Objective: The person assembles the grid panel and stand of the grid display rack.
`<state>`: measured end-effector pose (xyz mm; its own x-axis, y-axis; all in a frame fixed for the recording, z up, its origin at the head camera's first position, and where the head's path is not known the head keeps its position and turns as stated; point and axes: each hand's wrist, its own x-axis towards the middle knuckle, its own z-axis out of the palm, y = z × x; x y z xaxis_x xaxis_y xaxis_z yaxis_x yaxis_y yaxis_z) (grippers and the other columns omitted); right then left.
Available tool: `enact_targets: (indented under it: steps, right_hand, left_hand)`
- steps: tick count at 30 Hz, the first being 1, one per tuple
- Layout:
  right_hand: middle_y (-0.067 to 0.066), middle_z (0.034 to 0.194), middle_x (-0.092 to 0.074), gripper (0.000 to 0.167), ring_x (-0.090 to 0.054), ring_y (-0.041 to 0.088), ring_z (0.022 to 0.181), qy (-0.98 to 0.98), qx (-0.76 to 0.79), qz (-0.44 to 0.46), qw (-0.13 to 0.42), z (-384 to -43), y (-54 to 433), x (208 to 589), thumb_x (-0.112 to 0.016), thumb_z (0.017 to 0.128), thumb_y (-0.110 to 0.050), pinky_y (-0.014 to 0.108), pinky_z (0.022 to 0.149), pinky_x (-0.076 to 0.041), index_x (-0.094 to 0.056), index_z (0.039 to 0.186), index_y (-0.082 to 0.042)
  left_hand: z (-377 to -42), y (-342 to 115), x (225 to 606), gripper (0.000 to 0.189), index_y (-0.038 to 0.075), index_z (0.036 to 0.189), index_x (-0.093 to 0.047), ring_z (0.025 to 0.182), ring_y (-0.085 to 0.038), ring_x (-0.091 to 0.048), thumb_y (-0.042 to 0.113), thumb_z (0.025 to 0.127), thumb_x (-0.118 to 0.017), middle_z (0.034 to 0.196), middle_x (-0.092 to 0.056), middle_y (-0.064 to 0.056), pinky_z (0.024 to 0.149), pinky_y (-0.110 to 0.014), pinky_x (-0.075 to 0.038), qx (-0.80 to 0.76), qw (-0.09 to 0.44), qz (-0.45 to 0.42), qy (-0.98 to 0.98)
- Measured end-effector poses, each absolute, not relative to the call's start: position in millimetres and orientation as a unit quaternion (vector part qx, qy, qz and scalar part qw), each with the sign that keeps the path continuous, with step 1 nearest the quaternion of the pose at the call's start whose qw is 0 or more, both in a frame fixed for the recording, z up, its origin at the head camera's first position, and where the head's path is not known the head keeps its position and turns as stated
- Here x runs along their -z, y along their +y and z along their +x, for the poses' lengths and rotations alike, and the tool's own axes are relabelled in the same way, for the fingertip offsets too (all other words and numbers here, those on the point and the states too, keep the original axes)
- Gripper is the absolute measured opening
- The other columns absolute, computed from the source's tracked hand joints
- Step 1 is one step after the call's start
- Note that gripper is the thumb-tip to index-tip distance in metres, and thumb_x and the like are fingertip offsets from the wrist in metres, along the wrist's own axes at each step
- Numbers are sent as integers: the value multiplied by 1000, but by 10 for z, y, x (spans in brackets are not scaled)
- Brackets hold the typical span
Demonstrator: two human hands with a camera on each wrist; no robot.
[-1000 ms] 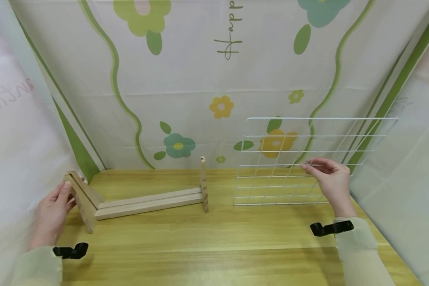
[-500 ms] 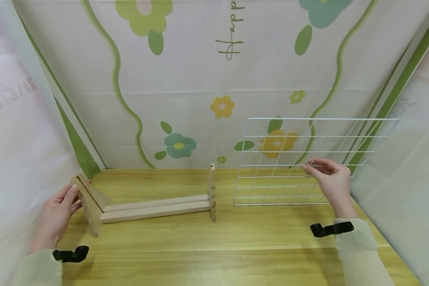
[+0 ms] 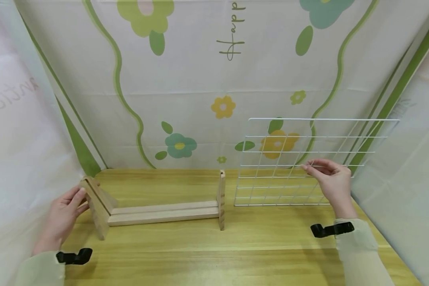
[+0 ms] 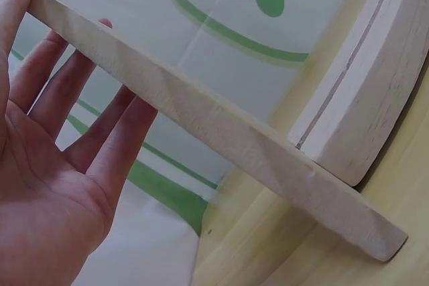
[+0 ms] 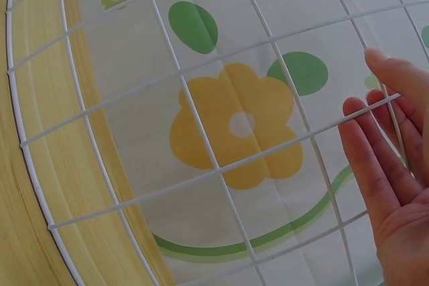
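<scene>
A pale wooden stand (image 3: 164,214), made of a grooved crossbar between two upright end boards, sits left of centre on the table. My left hand (image 3: 62,212) holds its left end board (image 4: 201,118) near the top, thumb on one face and fingers behind. The right end board (image 3: 221,200) stands just left of a white wire grid panel (image 3: 289,118). That panel is upright on its lower edge, leaning back slightly. With thumb and fingertips, my right hand (image 3: 331,180) pinches the grid's wires on its right side; in the right wrist view the fingers reach around a wire (image 5: 308,133).
The wood-grain table (image 3: 214,258) runs back to a white curtain (image 3: 186,71) printed with flowers and green lines. More fabric hangs on the left (image 3: 25,139) and right (image 3: 407,178). A black wrist mount (image 3: 74,257) sits on each sleeve.
My left hand has shifted the wooden stand to the right and a little nearer, bringing its right end board close to the grid. The right hand and grid stay in place.
</scene>
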<state>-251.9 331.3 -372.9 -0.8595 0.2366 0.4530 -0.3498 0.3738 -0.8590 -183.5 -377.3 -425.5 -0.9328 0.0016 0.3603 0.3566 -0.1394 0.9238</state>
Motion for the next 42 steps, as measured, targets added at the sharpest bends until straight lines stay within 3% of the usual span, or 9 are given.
enact_targets:
  steps: [8, 32, 42]
  right_hand:
    - [-6, 95, -76, 35, -72, 5, 82, -786, -558, 31, 265, -2524, 3315, 3731, -84, 86, -11, 17, 72, -57, -71, 113, 8]
    - [-3, 96, -76, 30, -72, 7, 82, -781, -562, 36, 269, -2536, 3320, 3762, -83, 86, -8, 18, 71, -58, -73, 111, 6]
    - [-6, 96, -75, 35, -72, 5, 82, -792, -546, 28, 273, -2537, 3305, 3758, -84, 87, -13, 17, 71, -57, -72, 113, 7]
  left_hand:
    - [-1881, -3604, 4262, 39, 1, 148, -52, 116, -4, -62, 7, 110, -43, 130, -67, 6, 86, -20, -56, 714, 106, -163, -672]
    - [-1890, -3491, 4260, 36, 4, 141, -59, 113, -4, -62, 4, 110, -42, 127, -69, 6, 84, -20, -56, 700, 102, -186, -682]
    - [-1861, -3506, 4261, 35, 3, 139, -61, 115, -4, -62, 3, 110, -41, 127, -69, 5, 85, -20, -56, 701, 105, -192, -678]
